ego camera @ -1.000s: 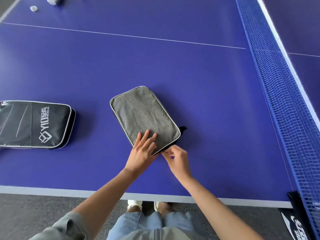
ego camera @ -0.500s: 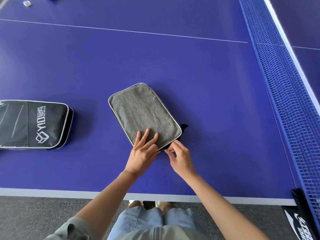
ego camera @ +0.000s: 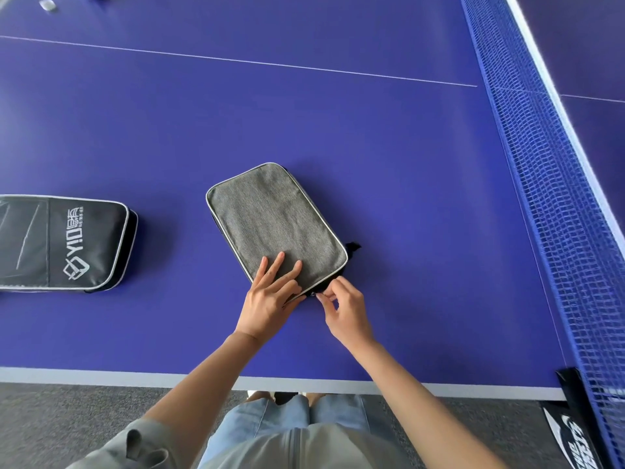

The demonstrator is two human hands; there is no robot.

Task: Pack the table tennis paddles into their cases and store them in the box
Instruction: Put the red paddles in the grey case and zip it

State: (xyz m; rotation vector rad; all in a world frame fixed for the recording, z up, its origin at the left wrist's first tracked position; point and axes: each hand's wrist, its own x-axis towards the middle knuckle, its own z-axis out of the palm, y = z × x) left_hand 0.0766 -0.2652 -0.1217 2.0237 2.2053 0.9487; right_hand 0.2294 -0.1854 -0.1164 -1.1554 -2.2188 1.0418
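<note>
A grey fabric paddle case with pale piping lies flat near the middle of the blue table tennis table. My left hand presses flat on the case's near corner, fingers spread. My right hand pinches the small zipper pull at the case's near edge, right beside the left hand. A black paddle case with white lettering lies flat at the left, partly cut off by the frame. No paddle and no box is in sight.
The blue net runs along the right side, its black post clamp at the table's near corner. Small pale objects sit at the far left. The table's near edge borders grey carpet.
My right hand has shifted a little right along the case's near edge, fingers now pinched at the zipper. The left hand stays pressed on the case.
</note>
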